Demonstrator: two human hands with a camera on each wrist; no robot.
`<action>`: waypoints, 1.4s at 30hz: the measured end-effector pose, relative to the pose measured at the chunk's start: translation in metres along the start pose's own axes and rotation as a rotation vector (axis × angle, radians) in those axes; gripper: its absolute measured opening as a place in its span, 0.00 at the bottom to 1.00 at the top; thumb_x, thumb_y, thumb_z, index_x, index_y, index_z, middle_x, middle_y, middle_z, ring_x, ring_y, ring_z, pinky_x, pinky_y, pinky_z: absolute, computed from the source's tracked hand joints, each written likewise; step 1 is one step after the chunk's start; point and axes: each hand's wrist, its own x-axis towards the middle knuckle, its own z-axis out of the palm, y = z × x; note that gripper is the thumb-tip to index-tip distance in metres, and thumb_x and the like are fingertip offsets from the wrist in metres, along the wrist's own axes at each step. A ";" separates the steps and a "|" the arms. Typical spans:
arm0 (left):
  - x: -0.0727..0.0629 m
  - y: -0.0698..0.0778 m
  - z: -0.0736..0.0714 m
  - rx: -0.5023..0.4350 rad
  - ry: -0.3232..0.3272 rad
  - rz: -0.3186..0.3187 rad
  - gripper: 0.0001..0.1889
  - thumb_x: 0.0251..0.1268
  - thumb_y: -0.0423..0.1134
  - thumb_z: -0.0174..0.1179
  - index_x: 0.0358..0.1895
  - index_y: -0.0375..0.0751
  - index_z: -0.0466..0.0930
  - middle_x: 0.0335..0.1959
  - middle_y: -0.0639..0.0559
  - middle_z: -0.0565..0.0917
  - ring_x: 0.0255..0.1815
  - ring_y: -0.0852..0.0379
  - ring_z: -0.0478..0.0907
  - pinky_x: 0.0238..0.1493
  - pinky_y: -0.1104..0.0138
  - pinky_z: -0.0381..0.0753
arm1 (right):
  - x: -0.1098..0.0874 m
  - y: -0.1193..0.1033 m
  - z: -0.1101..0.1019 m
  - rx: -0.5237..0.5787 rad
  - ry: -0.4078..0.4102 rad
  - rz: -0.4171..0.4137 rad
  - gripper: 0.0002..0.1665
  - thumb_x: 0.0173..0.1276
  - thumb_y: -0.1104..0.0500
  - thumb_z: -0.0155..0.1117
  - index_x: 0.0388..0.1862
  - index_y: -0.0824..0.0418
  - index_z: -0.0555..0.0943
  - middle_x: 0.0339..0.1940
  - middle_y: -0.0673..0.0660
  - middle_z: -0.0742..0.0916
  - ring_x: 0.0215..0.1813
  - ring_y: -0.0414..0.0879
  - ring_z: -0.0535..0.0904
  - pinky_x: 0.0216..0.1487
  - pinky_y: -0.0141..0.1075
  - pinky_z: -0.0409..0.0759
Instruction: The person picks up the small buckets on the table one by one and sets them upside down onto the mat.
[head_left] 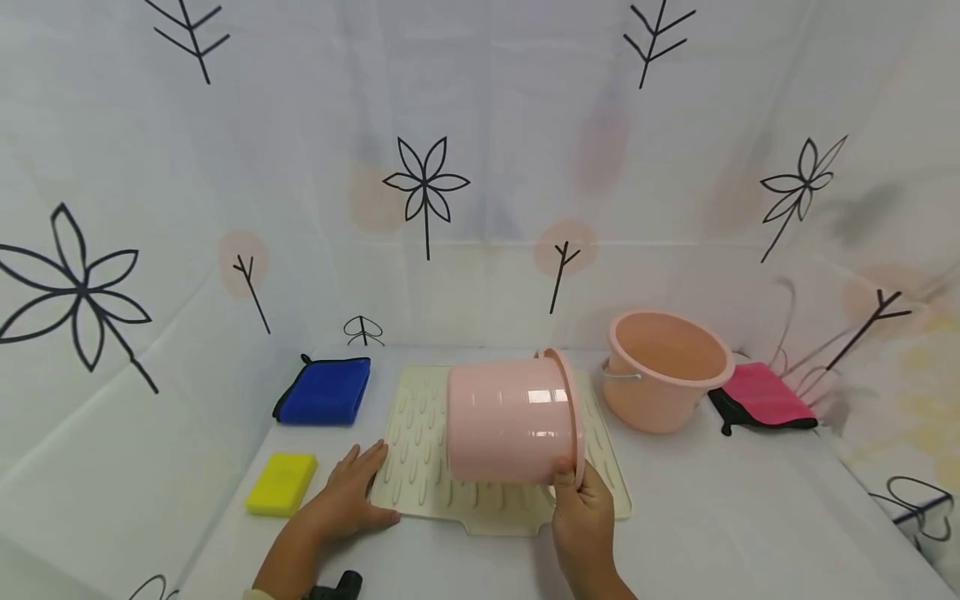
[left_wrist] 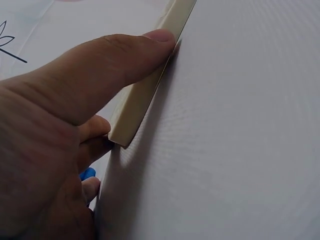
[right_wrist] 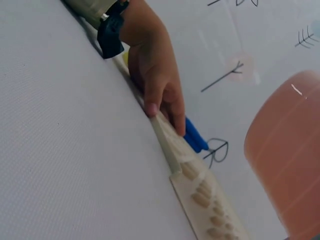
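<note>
A pale pink bucket (head_left: 510, 421) is tipped on its side, mouth to the right, over a cream ribbed drainboard (head_left: 420, 492). My right hand (head_left: 585, 525) grips the bucket's rim from below, thumb on the outer wall. In the right wrist view the bucket (right_wrist: 287, 150) shows at the right edge. My left hand (head_left: 348, 492) touches the drainboard's near left corner. Its thumb lies against the front edge of the board (left_wrist: 132, 112), with the other fingers along the left side, as the left wrist view shows. The bucket's inside is hidden.
A peach bucket (head_left: 667, 396) with a wire handle stands upright at the back right, beside a folded pink cloth (head_left: 768, 396). At the left are a folded blue cloth (head_left: 326, 392) and a yellow sponge (head_left: 281, 483). A patterned curtain (head_left: 487, 283) rises behind the table.
</note>
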 end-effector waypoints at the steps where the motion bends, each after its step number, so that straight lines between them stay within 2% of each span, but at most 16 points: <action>1: 0.000 0.001 0.000 0.001 0.000 -0.002 0.64 0.43 0.58 0.84 0.85 0.48 0.56 0.86 0.48 0.56 0.87 0.32 0.40 0.80 0.32 0.42 | 0.000 0.000 0.000 0.002 0.000 0.002 0.12 0.82 0.64 0.56 0.44 0.69 0.85 0.36 0.56 0.90 0.45 0.43 0.86 0.49 0.31 0.83; 6: -0.004 0.006 -0.006 -0.004 -0.002 -0.022 0.60 0.50 0.65 0.77 0.84 0.47 0.58 0.86 0.46 0.58 0.86 0.32 0.43 0.78 0.31 0.47 | -0.002 0.002 -0.002 -0.008 0.000 0.012 0.12 0.82 0.63 0.57 0.45 0.68 0.85 0.37 0.56 0.90 0.45 0.43 0.86 0.50 0.31 0.83; 11: -0.008 0.018 -0.017 -0.061 0.050 -0.021 0.51 0.59 0.66 0.72 0.80 0.43 0.65 0.80 0.38 0.67 0.82 0.34 0.59 0.78 0.35 0.57 | -0.001 0.003 -0.004 -0.033 0.020 -0.001 0.11 0.81 0.63 0.58 0.46 0.70 0.85 0.37 0.55 0.89 0.45 0.41 0.85 0.50 0.28 0.82; 13: -0.009 0.025 -0.020 -0.092 0.086 0.003 0.47 0.62 0.64 0.70 0.79 0.44 0.68 0.78 0.38 0.69 0.80 0.35 0.64 0.77 0.36 0.61 | -0.001 0.002 -0.006 -0.048 0.030 -0.007 0.11 0.81 0.64 0.58 0.47 0.70 0.85 0.38 0.54 0.89 0.46 0.40 0.85 0.50 0.27 0.82; 16: -0.011 0.038 -0.023 -0.157 0.125 0.047 0.43 0.64 0.63 0.70 0.79 0.51 0.68 0.78 0.44 0.70 0.78 0.39 0.68 0.74 0.36 0.66 | 0.000 0.002 -0.008 -0.063 0.034 -0.009 0.12 0.81 0.63 0.58 0.48 0.70 0.85 0.39 0.54 0.89 0.47 0.40 0.85 0.50 0.27 0.83; 19: -0.013 0.053 -0.022 -0.254 0.133 0.136 0.42 0.64 0.62 0.70 0.80 0.59 0.66 0.79 0.51 0.68 0.77 0.43 0.70 0.72 0.34 0.68 | -0.001 0.002 -0.009 -0.075 0.031 -0.008 0.12 0.82 0.62 0.58 0.48 0.70 0.85 0.39 0.54 0.89 0.47 0.40 0.84 0.50 0.26 0.82; 25: -0.012 0.081 -0.017 -0.421 0.098 0.362 0.47 0.63 0.58 0.71 0.82 0.72 0.53 0.85 0.59 0.56 0.82 0.44 0.62 0.77 0.34 0.60 | -0.001 0.004 -0.009 -0.025 0.023 0.001 0.12 0.82 0.62 0.57 0.50 0.69 0.85 0.40 0.56 0.89 0.47 0.41 0.85 0.51 0.27 0.83; 29: -0.005 0.094 -0.013 -0.478 0.065 0.453 0.52 0.60 0.60 0.72 0.83 0.76 0.47 0.86 0.61 0.51 0.83 0.44 0.60 0.75 0.32 0.61 | -0.001 0.004 -0.008 0.000 0.021 -0.004 0.11 0.81 0.64 0.57 0.49 0.70 0.85 0.38 0.56 0.89 0.46 0.41 0.85 0.50 0.28 0.83; 33: -0.002 0.100 -0.009 -0.539 0.038 0.472 0.59 0.54 0.60 0.76 0.82 0.81 0.41 0.87 0.63 0.45 0.82 0.40 0.61 0.68 0.27 0.66 | -0.002 0.004 -0.008 -0.012 0.011 0.000 0.11 0.81 0.64 0.58 0.47 0.70 0.85 0.36 0.55 0.89 0.44 0.41 0.85 0.48 0.29 0.83; 37: -0.004 0.100 -0.006 -0.563 0.040 0.456 0.65 0.49 0.59 0.79 0.82 0.83 0.36 0.87 0.59 0.42 0.79 0.36 0.65 0.65 0.29 0.73 | -0.003 0.004 -0.007 -0.019 -0.016 0.008 0.10 0.81 0.64 0.58 0.48 0.70 0.84 0.37 0.54 0.89 0.45 0.41 0.85 0.49 0.29 0.83; 42: -0.003 0.099 0.001 -0.571 0.055 0.462 0.70 0.44 0.61 0.81 0.82 0.82 0.31 0.88 0.56 0.38 0.80 0.33 0.62 0.71 0.31 0.67 | -0.004 0.002 -0.007 -0.035 -0.059 -0.013 0.10 0.80 0.66 0.58 0.48 0.69 0.85 0.39 0.54 0.90 0.48 0.40 0.86 0.52 0.28 0.84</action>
